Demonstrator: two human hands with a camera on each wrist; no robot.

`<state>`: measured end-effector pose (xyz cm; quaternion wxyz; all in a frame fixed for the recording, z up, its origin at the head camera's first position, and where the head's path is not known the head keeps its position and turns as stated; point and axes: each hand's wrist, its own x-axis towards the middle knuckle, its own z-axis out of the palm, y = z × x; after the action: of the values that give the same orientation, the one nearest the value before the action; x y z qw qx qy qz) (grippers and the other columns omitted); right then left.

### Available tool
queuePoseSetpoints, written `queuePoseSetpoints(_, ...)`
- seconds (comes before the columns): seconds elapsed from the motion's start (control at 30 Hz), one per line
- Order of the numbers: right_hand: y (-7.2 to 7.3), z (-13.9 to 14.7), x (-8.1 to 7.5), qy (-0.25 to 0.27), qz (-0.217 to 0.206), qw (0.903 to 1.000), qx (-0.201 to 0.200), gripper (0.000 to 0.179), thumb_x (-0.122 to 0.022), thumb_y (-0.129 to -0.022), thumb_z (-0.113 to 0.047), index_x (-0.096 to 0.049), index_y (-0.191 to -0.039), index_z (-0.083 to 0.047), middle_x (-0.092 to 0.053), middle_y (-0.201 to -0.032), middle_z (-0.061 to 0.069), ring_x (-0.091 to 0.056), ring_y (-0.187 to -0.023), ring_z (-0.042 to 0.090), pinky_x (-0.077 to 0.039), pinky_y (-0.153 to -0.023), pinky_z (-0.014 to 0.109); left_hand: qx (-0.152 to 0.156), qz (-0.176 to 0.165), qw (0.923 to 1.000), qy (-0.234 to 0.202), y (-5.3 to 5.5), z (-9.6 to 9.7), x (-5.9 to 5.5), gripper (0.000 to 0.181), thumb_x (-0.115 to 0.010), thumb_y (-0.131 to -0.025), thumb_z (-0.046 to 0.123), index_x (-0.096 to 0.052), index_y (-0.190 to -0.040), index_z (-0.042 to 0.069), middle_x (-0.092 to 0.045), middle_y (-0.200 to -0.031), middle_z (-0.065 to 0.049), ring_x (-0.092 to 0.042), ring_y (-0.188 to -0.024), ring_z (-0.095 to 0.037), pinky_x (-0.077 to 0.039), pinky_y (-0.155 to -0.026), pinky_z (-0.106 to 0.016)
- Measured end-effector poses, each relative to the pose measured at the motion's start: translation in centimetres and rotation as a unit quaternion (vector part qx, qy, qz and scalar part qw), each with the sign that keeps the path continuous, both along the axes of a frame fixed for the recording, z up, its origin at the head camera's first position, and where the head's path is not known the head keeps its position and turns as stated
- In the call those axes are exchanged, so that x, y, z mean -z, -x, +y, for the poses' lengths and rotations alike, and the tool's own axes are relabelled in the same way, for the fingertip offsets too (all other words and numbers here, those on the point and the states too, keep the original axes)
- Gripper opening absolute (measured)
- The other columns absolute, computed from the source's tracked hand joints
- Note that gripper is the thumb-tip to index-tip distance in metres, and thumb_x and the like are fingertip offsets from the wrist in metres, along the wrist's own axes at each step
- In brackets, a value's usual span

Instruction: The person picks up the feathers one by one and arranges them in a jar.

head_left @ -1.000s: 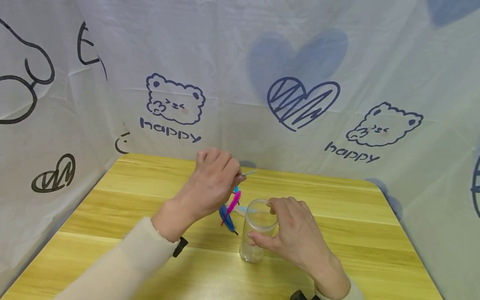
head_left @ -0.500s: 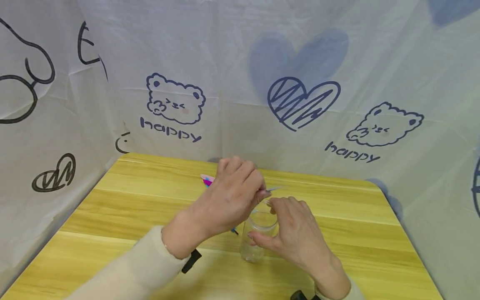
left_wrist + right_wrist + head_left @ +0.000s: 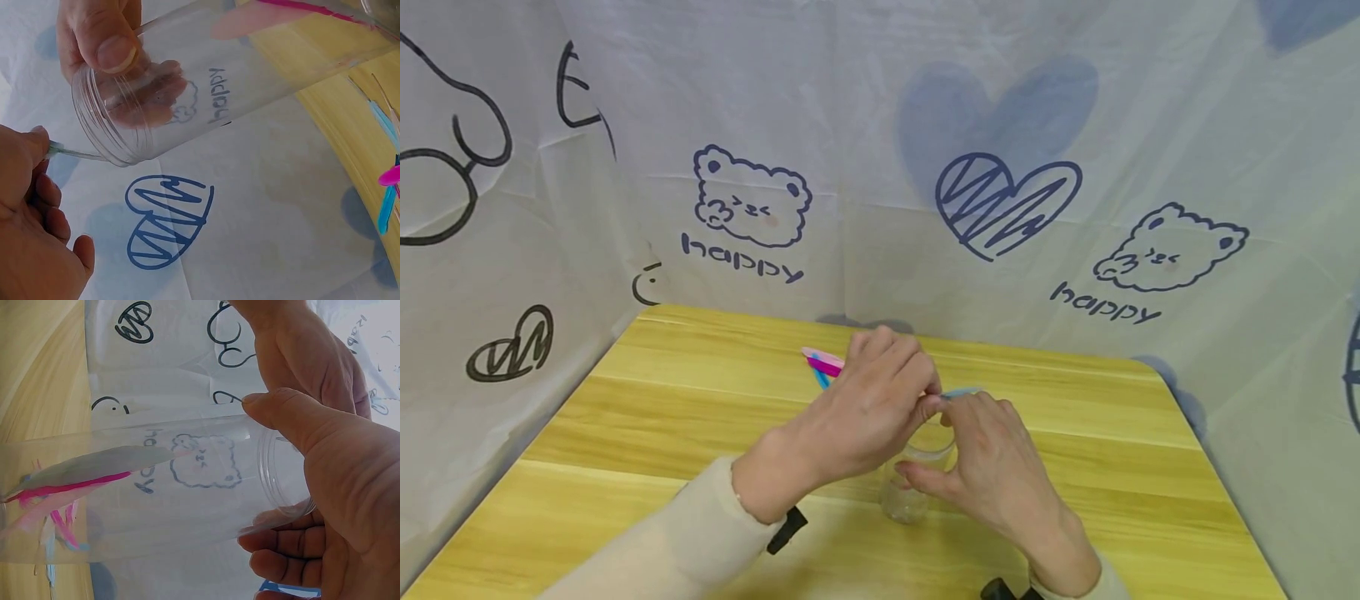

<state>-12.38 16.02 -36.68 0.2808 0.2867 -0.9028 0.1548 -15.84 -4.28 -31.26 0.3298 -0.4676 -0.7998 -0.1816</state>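
My right hand (image 3: 992,458) holds a clear jar (image 3: 904,502) near its open, threaded rim, with the thumb on one side and fingers round the other. Over the mouth, my left hand (image 3: 853,412) pinches a light blue feather (image 3: 961,392) between thumb and finger. In the left wrist view, the thin stem of this feather (image 3: 78,152) points at the rim. A grey feather (image 3: 103,465) shows through the jar wall in the right wrist view, beside magenta and pale pink ones.
Pink (image 3: 820,357), magenta (image 3: 824,367) and blue feathers lie on the wooden table (image 3: 662,400) behind my left hand, which partly hides the pile. A white printed sheet (image 3: 880,108) hangs along the table's back and left edges.
My left hand has moved right and towards me, bringing the light blue feather from behind the jar to above its mouth. My right hand keeps its place on the jar.
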Motion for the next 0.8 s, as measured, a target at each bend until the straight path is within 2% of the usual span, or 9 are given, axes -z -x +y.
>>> queuePoseSetpoints(0.17, 0.1, 0.0, 0.0, 0.0, 0.002, 1.0, -0.002, 0.069, -0.094, -0.067, -0.058, -0.065, -0.11, -0.012, -0.06, -0.083, -0.006, -0.06, -0.08, 0.015, -0.045, -0.069, 0.033, 0.01, -0.013, 0.9999, 0.005, -0.1, 0.1, -0.1, 0.018, -0.071, -0.101, 0.024, -0.057, -0.095, 0.013, -0.051, -0.091, 0.002, -0.039, -0.088, -0.02, -0.031, -0.082, -0.037)
queuePoseSetpoints(0.3, 0.1, -0.1, -0.1, 0.004, 0.003, 0.9999, -0.009, 0.069, -0.094, -0.067, -0.056, -0.066, -0.113, -0.014, -0.063, -0.083, -0.007, -0.06, -0.08, 0.014, -0.048, -0.071, 0.035, 0.014, -0.011, 0.9998, 0.011, -0.2, 0.1, 0.1, 0.02, -0.071, -0.101, 0.025, -0.057, -0.095, 0.013, -0.05, -0.09, 0.003, -0.039, -0.088, -0.02, -0.032, -0.082, -0.037)
queuePoseSetpoints(0.43, 0.0, 0.0, 0.0, 0.001, 0.007, 0.9999, -0.009, 0.071, -0.094, -0.067, -0.057, -0.065, -0.115, -0.013, -0.068, -0.091, -0.003, -0.063, -0.083, 0.016, -0.05, -0.072, 0.036, 0.002, -0.026, 0.9994, 0.023, -0.2, -0.2, 0.4, 0.021, -0.072, -0.101, 0.027, -0.057, -0.094, 0.014, -0.05, -0.088, 0.003, -0.039, -0.087, -0.019, -0.033, -0.082, -0.036)
queuePoseSetpoints(0.63, -0.1, -0.1, 0.0, -0.003, 0.008, 1.0, 0.001, 0.065, -0.092, -0.069, -0.056, -0.062, -0.102, -0.009, -0.062, -0.086, -0.001, -0.056, -0.076, 0.016, -0.046, -0.07, 0.034, -0.017, -0.062, 0.9967, 0.05, -0.2, -1.0, 0.6, 0.019, -0.073, -0.1, 0.025, -0.058, -0.095, 0.016, -0.05, -0.087, 0.005, -0.037, -0.086, -0.019, -0.028, -0.08, -0.034)
queuePoseSetpoints(0.8, 0.0, 0.0, -0.1, -0.002, 0.013, 0.9999, -0.003, 0.065, -0.093, -0.069, -0.056, -0.061, -0.1, -0.009, -0.062, -0.086, 0.001, -0.056, -0.075, 0.016, -0.046, -0.069, 0.034, -0.022, -0.054, 0.9963, 0.064, -0.2, -1.4, 0.7, 0.019, -0.074, -0.1, 0.028, -0.059, -0.095, 0.016, -0.05, -0.087, 0.005, -0.037, -0.083, -0.019, -0.025, -0.078, -0.033)
